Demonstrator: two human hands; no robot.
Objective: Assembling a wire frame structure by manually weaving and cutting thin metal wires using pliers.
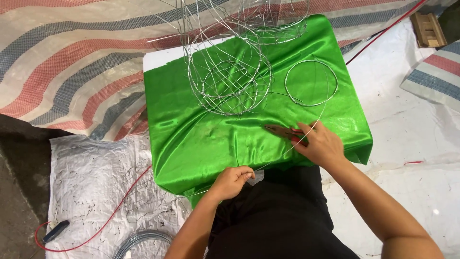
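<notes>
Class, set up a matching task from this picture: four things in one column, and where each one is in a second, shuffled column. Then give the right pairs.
Things
1. pliers
2. wire ring
3. wire coil
4. wire frame

Places
A. on the white sheet at the bottom edge, left of the person
B. under the right hand, on the green cloth
C. lying alone on the cloth's right part
D. at the cloth's far side, reaching past the top edge

Pairs: 1-B, 2-C, 3-A, 4-D.

The left hand pinches a thin wire at the cloth's near edge.
</notes>
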